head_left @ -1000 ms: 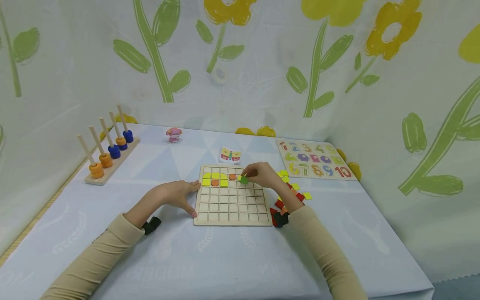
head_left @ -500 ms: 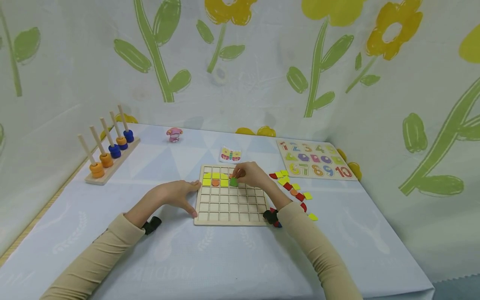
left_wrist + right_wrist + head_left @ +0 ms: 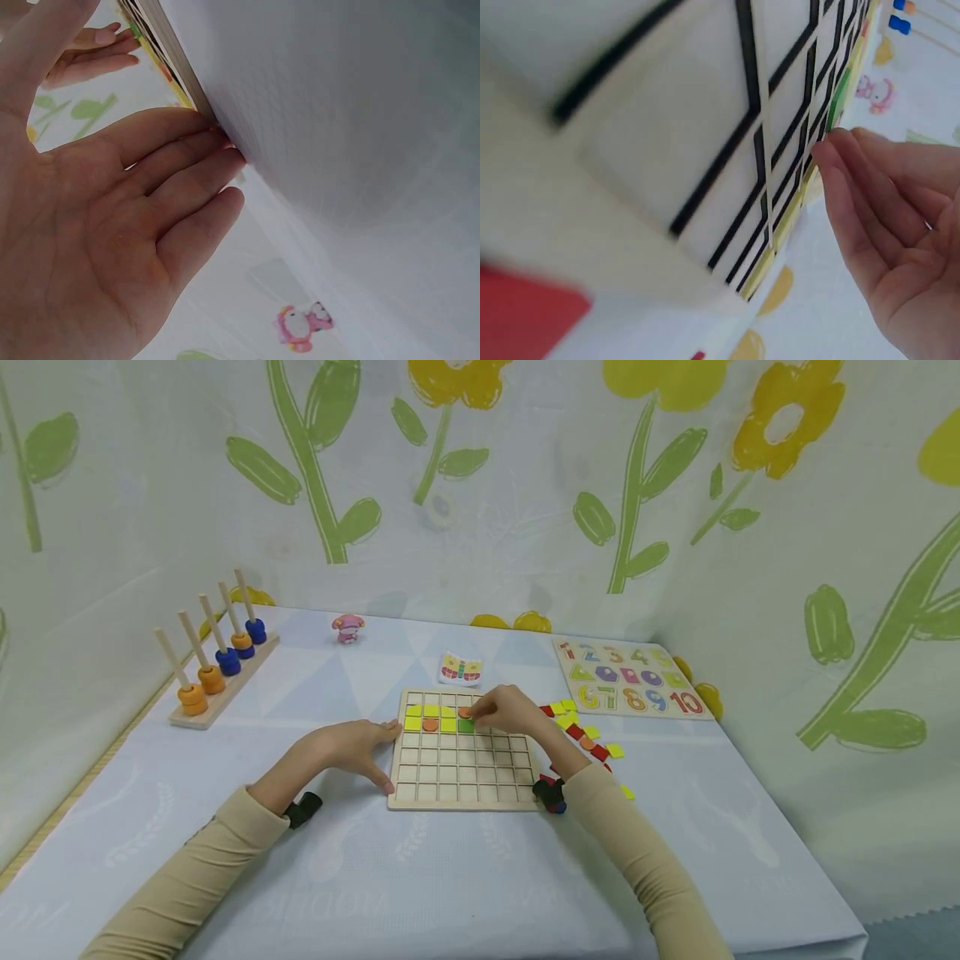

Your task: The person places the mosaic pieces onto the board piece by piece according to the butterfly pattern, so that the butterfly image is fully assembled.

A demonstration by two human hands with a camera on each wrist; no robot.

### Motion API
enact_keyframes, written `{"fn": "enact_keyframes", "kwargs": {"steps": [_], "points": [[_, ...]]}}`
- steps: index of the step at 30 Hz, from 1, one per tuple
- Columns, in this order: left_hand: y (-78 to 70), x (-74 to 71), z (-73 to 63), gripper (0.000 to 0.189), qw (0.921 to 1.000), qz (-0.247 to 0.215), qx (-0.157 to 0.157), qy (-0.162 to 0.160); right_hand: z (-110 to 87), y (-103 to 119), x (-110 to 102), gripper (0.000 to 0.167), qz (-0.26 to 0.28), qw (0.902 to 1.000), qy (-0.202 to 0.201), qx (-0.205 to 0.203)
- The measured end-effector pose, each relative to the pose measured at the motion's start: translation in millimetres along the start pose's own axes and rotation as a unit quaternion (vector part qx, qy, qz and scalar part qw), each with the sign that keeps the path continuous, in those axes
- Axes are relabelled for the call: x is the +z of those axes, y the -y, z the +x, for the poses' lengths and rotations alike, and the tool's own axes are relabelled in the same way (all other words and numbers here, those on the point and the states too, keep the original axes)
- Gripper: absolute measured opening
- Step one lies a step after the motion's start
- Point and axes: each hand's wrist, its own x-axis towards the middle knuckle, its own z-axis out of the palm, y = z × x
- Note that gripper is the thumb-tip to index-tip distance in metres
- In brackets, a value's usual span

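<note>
A wooden grid board (image 3: 457,777) lies on the table between the hands. My left hand (image 3: 356,747) rests against its left side, fingers fairly straight, with the thumb at the near corner and the fingertips farther back. My right hand (image 3: 513,710) is over the back part of the board, its gathered fingertips at the edge of a green square tile (image 3: 466,726) lying in a cell. In the right wrist view, those fingertips meet at the green tile (image 3: 840,97). Several yellow tiles (image 3: 431,712) and two orange round pieces (image 3: 465,712) occupy nearby cells.
Loose red, yellow and orange pieces (image 3: 600,752) are scattered right of the board. A butterfly pattern card (image 3: 461,670) lies behind it. Farther out are a number puzzle (image 3: 630,681), a pink figurine (image 3: 348,628) and a peg stand with rings (image 3: 225,685).
The right hand has carried the green tile leftward and brought it down flat into a cell below an orange round piece. The left hand has stayed at the board's edge.
</note>
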Motion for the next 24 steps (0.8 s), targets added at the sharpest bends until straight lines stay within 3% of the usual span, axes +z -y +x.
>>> {"fn": "enact_keyframes", "kwargs": {"steps": [6, 10, 18, 24], "points": [[-0.5, 0.1, -0.2, 0.109, 1.0, 0.003, 0.002, 0.002, -16.9, -14, -15, 0.023, 0.019, 0.9995, -0.009, -0.024], [0.0, 0.0, 0.1, 0.109, 1.0, 0.003, -0.001, 0.004, -31.2, -32, -25, 0.021, 0.008, 0.9993, -0.031, -0.018], [0.3, 0.1, 0.8, 0.109, 0.9999, -0.002, -0.008, 0.007, -57.8, -68, -37, 0.02, -0.025, 0.9956, -0.06, 0.068], [0.8, 0.9, 0.8, 0.109, 1.0, 0.004, -0.003, 0.006, -64.9, -90, -39, 0.024, -0.05, 0.9872, -0.084, 0.126]]}}
